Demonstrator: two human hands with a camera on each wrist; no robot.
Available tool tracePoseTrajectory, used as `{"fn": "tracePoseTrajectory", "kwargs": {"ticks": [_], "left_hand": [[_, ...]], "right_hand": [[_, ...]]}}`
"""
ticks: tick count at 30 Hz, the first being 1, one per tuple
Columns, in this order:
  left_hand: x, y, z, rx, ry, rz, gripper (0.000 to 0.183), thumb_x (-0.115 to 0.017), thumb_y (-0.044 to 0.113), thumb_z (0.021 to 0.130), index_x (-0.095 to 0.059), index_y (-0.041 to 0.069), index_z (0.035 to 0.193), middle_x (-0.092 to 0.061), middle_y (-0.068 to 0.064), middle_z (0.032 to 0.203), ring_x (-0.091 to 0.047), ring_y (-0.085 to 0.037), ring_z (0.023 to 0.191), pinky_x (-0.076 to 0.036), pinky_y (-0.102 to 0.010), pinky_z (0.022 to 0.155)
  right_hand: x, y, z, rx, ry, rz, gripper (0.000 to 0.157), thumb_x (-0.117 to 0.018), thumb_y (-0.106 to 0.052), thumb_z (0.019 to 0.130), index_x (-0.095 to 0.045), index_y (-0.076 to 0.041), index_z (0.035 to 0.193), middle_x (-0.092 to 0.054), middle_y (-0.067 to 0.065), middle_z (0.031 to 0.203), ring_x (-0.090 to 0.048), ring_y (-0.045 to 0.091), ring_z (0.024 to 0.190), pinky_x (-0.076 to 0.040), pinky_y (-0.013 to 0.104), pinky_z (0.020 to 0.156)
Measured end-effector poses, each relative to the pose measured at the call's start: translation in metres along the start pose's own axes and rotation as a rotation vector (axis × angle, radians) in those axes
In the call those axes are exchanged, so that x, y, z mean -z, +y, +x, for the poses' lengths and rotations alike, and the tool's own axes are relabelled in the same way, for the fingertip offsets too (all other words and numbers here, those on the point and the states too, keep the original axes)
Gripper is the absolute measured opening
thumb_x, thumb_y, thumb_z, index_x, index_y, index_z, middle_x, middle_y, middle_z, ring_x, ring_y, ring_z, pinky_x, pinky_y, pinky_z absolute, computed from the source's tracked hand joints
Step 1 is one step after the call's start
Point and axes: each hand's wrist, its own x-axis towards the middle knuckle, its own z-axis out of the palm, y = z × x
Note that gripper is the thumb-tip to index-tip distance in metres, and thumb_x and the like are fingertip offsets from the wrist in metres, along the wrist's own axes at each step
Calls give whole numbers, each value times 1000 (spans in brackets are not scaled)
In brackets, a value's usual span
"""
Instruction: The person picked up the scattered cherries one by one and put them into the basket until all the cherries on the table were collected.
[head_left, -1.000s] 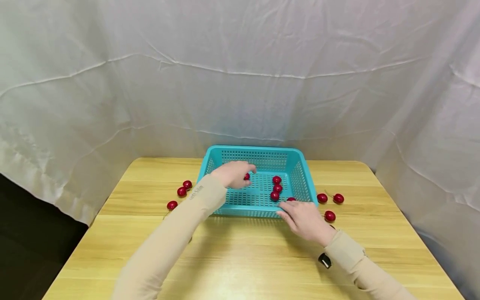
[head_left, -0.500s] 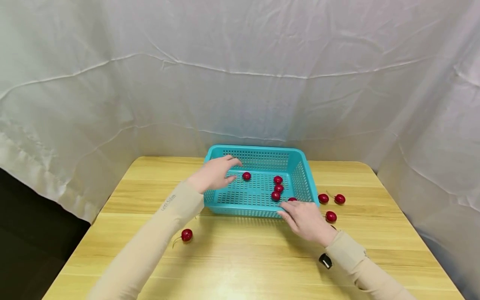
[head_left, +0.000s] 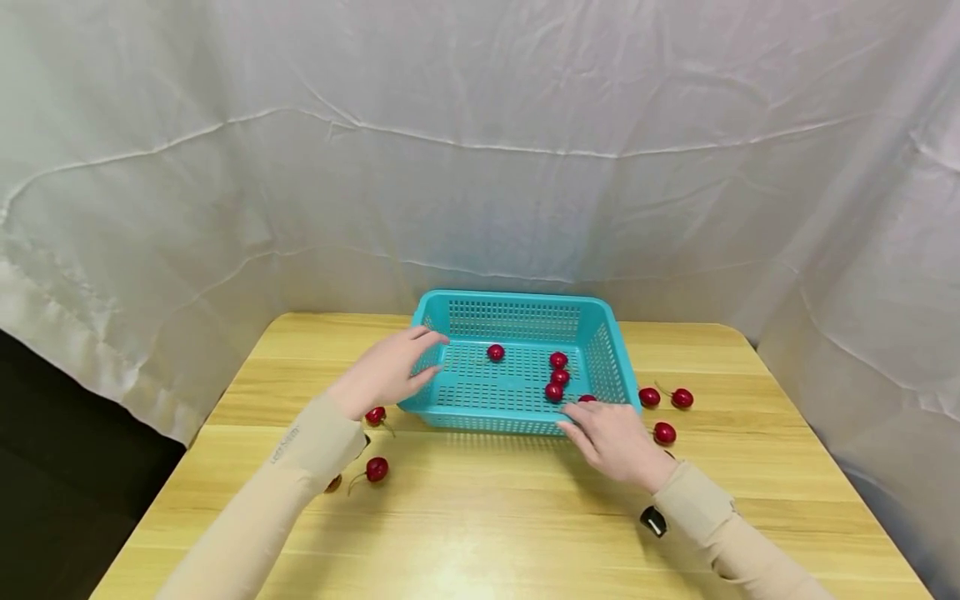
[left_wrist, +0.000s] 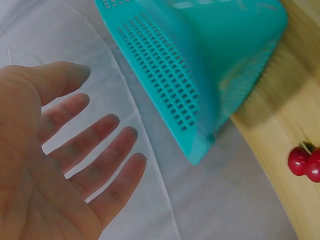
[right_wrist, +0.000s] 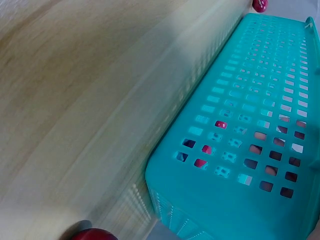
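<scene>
A turquoise perforated basket [head_left: 480, 419] stands at the back of the table with several red cherries inside, one of them [head_left: 496, 352] apart on the left. My left hand [head_left: 390, 367] hovers over the basket's left rim; its spread fingers hold nothing, as the left wrist view confirms beside the basket wall [left_wrist: 155, 70]. At the front right corner, my right hand [head_left: 611, 437] grips the basket rim, fingers hooked over it. Through the holes of the basket wall [right_wrist: 225, 200], fingertips and bits of red show in the right wrist view. My right hand partly hides one cherry [head_left: 587, 400].
Right of the basket lie three cherries, the nearest one [head_left: 664, 433] close to my right wrist. On the left, a stemmed cherry [head_left: 377, 468] and another cherry [head_left: 376, 415] lie by my left forearm. A pale curtain [head_left: 525, 167] hangs behind the wooden table [head_left: 480, 533].
My left hand has drawn back leftward out of the basket, leaving the left cherry in view there. The left forearm now covers different cherries on the table. The right hand stays at the rim.
</scene>
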Motion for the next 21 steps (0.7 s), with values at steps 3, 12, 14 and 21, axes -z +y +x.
{"fn": "tracePoseTrajectory", "kwargs": {"ticks": [3,12,14,21], "left_hand": [[-3,-5,-11,5,43,-9,46,-67,22,97,-57,4,137,-62,-13,136,-62,-32,123,-50,-47,107],[-18,-20,-47,29,231,-44,40,-68,12,94,-60,4,132,-63,-12,128,-64,-28,109,-56,-45,94],[-20,-24,-55,47,273,-42,39,-69,11,92,-61,5,130,-63,-12,126,-63,-28,107,-58,-45,90],[-28,-33,-80,60,408,-11,35,-69,6,89,-63,7,123,-62,-11,122,-62,-27,104,-58,-44,82]], "right_hand": [[0,1,0,1,0,-1,16,-65,-27,96,-71,-13,102,-73,-3,79,-68,12,65,-44,20,49],[-1,2,0,7,2,-1,16,-64,-28,96,-71,-14,101,-71,-5,77,-66,11,63,-41,18,48],[-1,2,0,7,0,-4,15,-65,-27,96,-71,-14,101,-71,-5,76,-65,10,63,-40,18,48],[0,1,0,1,-7,-5,18,-66,-27,95,-72,-14,105,-76,-3,86,-71,13,72,-48,23,51]]}}
